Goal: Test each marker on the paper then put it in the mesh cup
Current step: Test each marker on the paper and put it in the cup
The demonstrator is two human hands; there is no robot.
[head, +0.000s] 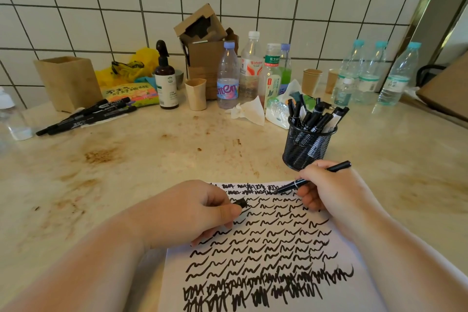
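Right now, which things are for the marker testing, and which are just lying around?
For the job: marker, cap, paper, mesh cup, loose markers.
Lying about: bottles, paper cups, boxes, tissue.

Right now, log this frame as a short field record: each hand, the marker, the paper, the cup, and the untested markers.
left hand: pinches a black cap over the paper
right hand: grips the marker, tip at the paper's top rows
paper: nearly filled with black squiggles
mesh cup: upright beyond the right hand, holds many markers
loose markers: lying far left on the counter
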